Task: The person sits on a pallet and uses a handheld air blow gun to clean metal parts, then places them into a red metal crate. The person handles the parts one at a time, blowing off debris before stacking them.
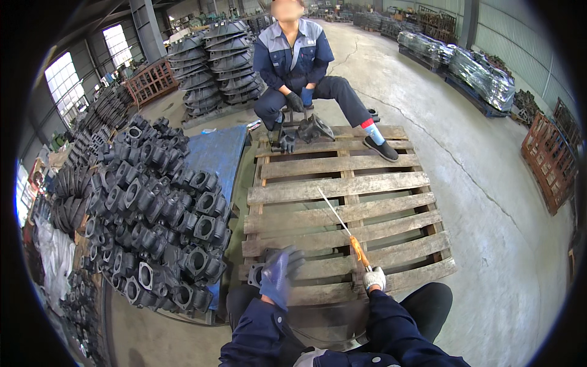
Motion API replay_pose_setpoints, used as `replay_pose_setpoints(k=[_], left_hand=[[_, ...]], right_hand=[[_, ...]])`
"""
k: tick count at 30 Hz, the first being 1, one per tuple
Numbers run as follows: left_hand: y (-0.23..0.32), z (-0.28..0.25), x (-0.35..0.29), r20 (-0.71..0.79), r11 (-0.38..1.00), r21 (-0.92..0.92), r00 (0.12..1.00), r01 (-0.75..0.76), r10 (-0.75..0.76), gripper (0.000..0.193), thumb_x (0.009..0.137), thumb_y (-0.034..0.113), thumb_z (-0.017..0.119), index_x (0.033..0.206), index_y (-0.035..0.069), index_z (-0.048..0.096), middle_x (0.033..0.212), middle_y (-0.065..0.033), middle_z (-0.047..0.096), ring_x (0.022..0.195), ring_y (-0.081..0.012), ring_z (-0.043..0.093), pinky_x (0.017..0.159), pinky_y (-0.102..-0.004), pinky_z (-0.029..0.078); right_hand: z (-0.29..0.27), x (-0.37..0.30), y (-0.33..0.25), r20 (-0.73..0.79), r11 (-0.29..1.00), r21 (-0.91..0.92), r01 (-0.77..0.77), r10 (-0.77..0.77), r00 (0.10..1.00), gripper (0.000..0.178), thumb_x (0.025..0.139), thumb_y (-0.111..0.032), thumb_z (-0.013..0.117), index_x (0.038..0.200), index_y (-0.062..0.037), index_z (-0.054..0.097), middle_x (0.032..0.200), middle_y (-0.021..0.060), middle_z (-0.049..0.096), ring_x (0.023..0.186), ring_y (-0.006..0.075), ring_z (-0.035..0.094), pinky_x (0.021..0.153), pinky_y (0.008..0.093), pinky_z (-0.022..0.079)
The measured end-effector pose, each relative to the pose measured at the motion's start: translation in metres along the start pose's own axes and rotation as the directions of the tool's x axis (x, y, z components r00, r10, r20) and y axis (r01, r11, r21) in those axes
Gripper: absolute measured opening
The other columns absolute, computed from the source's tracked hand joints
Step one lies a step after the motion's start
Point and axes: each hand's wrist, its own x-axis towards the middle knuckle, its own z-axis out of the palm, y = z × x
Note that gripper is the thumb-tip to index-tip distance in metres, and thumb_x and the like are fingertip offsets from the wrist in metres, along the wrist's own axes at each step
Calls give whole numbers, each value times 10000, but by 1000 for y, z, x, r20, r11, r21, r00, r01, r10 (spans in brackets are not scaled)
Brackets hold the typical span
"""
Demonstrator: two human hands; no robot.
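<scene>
My right hand [375, 279], in a white knit glove, is closed round the butt of a long thin file-like tool with an orange handle [359, 249]. Its slender metal shaft points forward and left over the wooden pallet [342, 193]. My left hand [280, 276], in a blue and grey glove, is blurred by motion, its fingers stretched out to the right with nothing visible in them. Beside it, partly hidden, a dark metal casting [254, 275] with a round opening rests at the pallet's near left corner.
A large heap of black pipe-like castings [153, 214] lies on a blue-topped platform [220, 153] at left. Across the pallet sits a gloved co-worker [293, 67], with a dark casting [315, 128] before them. Stacked castings [229, 61] stand behind; wrapped pallet loads [480, 70] line the right.
</scene>
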Motion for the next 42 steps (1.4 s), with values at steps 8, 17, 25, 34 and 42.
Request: replay_pose_setpoints(k=[8,17,25,34,42], left_hand=[[1,3,-9,-41,1000,-20,999,-4,3,356,965,302,516,1243,84,561,1178,-81,644,1006,-172,629,814,-261,482],[8,-1,-28,57,998,-23,997,-57,58,421,954,335,534,1276,64,535,1208,-114,621,1079,-210,597,918,-318,459],[4,11,-31,381,950,-280,893,-136,240,718,922,399,573,1473,64,257,1497,-145,319,1355,-291,340,1136,-421,252],[-10,-29,-11,-326,897,-435,942,-75,-80,457,870,516,591,1019,84,610,1109,-121,631,995,-235,610,894,-380,511],[-18,-34,-8,-357,967,-251,933,-43,-51,589,847,564,613,1136,53,564,1170,-170,585,996,-258,606,875,-416,514]], right_hand=[[-125,-18,-119,-458,705,243,666,-522,720,256,793,-58,563,1032,-35,649,903,183,665,828,308,649,759,354,490],[-298,-75,-162,-586,628,-350,695,-726,360,437,743,-24,575,1161,-148,614,944,117,623,872,320,628,767,400,512],[-213,-147,-108,-354,467,-415,781,-874,334,431,733,-30,600,1135,-182,627,861,97,600,772,308,621,662,424,500],[-160,-225,-69,-11,600,-202,774,-792,611,373,785,-86,625,1145,-175,583,933,130,587,828,362,612,711,462,500],[-161,-229,-67,-172,674,-98,733,-737,654,351,790,-88,624,1136,-140,600,940,144,585,837,362,611,715,439,501]])
